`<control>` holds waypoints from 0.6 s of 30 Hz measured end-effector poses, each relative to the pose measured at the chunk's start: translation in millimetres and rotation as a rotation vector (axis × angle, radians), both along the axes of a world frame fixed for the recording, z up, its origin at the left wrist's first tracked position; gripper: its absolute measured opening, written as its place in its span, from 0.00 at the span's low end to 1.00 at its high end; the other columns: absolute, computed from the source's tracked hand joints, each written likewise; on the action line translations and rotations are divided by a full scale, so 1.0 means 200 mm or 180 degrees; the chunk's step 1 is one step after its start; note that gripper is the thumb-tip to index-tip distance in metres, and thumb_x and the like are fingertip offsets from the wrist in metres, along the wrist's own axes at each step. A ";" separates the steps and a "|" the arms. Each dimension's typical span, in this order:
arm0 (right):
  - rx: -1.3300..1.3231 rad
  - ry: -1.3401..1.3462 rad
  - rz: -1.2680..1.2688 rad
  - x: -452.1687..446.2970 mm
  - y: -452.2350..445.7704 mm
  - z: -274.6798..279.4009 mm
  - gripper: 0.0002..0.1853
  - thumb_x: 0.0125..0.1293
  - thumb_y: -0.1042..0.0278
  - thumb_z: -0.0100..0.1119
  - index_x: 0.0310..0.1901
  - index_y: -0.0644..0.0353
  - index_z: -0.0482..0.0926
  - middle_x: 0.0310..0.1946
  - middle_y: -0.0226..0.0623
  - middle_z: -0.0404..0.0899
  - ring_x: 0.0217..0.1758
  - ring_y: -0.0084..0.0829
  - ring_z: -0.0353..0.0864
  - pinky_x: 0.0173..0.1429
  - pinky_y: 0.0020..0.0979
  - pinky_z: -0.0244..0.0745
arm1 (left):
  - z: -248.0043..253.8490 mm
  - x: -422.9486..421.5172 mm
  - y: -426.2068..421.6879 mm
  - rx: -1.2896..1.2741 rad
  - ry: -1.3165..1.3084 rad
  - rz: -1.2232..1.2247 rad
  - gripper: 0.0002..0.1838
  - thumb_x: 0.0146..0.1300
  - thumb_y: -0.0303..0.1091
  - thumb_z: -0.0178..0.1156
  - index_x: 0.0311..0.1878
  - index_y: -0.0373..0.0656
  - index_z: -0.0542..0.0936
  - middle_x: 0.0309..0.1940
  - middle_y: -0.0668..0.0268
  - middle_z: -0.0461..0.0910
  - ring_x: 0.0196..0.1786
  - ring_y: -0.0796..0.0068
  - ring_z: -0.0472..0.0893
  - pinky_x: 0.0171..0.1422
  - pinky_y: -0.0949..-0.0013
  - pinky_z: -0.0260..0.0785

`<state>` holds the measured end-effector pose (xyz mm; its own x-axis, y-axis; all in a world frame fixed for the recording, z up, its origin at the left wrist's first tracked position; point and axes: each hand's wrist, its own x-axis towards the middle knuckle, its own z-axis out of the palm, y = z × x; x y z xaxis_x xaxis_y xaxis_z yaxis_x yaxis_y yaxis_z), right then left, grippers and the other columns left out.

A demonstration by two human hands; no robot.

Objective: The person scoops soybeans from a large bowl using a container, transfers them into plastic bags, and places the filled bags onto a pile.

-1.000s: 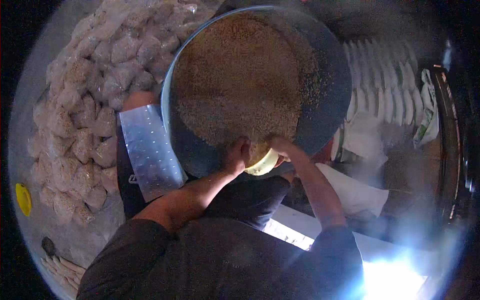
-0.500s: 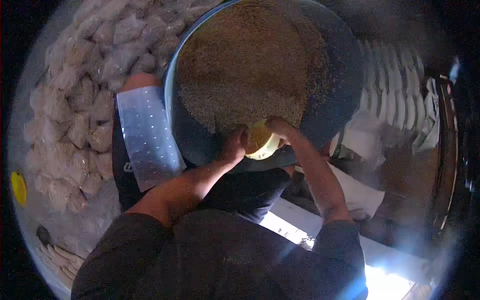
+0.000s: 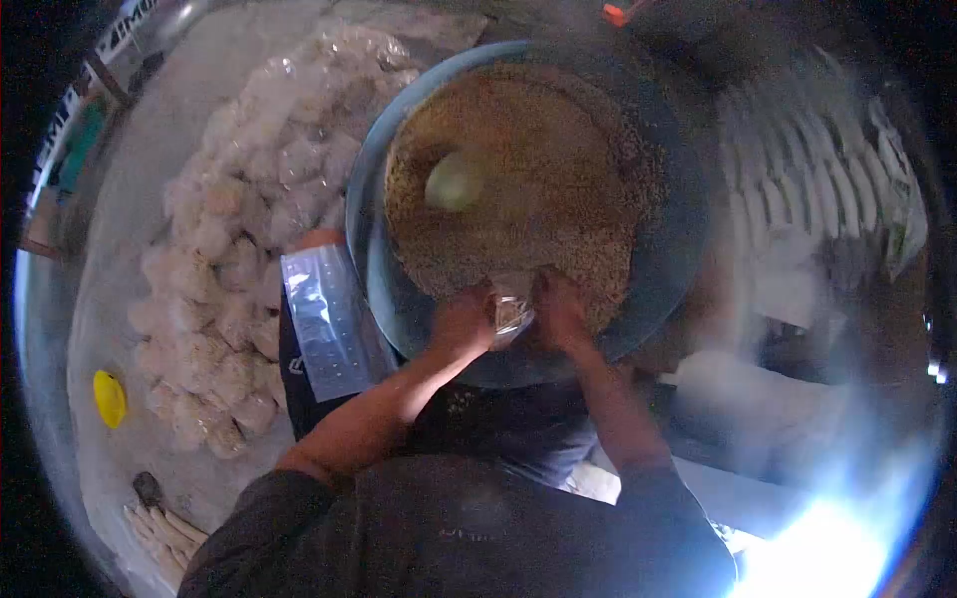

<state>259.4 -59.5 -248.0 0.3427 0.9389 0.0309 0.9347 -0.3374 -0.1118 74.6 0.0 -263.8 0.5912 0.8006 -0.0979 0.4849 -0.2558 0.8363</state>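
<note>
A small clear plastic bag (image 3: 512, 315) with some grain in it is held between my two hands over the near edge of the large blue tub (image 3: 371, 261). My left hand (image 3: 467, 321) pinches the bag's left side, and my right hand (image 3: 558, 307) grips its right side. Brown grain (image 3: 538, 169) fills much of the tub. A pale yellow-green bowl (image 3: 455, 182) rests on the grain at the left of the heap, away from both hands.
Many filled clear bags (image 3: 234, 299) are piled on the left. Perforated plastic sheets (image 3: 334, 319) lie over my left leg. A yellow object (image 3: 110, 399) sits at far left. Rows of white-green packets (image 3: 797, 189) and a white sack (image 3: 748, 389) are on the right.
The pale bowl has left my hands and now sits on the grain. My hands now hold a small clear bag. The view has shifted, showing more on the left.
</note>
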 end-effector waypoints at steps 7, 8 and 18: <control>0.1795 0.3259 -0.0170 -0.20 0.05 0.75 0.12 0.74 0.69 0.56 0.52 0.66 0.78 0.30 0.31 0.79 0.32 0.21 0.79 0.38 0.27 0.77 | 0.44 -0.21 0.44 0.2292 -0.0588 0.0202 0.12 0.68 0.36 0.58 0.48 0.37 0.79 0.41 0.53 0.84 0.45 0.59 0.85 0.51 0.60 0.75; 0.1804 0.3416 -0.0213 -0.21 0.05 0.82 0.11 0.73 0.71 0.57 0.52 0.66 0.77 0.35 0.32 0.81 0.36 0.23 0.80 0.42 0.28 0.78 | 0.50 -0.15 0.44 0.2610 -0.0838 0.0142 0.10 0.68 0.33 0.59 0.47 0.37 0.80 0.41 0.55 0.85 0.44 0.62 0.85 0.51 0.62 0.75; 0.2125 0.8426 -0.0186 -0.18 0.19 0.12 0.40 0.68 0.28 0.44 0.68 0.54 0.67 0.62 0.34 0.76 0.63 0.35 0.77 0.68 0.43 0.71 | 0.74 0.18 0.27 0.1314 -0.0876 -0.0056 0.10 0.66 0.33 0.66 0.44 0.37 0.82 0.35 0.56 0.86 0.38 0.73 0.86 0.43 0.69 0.76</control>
<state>222.5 -22.3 -223.2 0.1714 0.9790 -0.1100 -0.9481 0.1336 -0.2887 111.5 53.4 -115.1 0.5644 0.7293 0.3869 0.2530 -0.5989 0.7598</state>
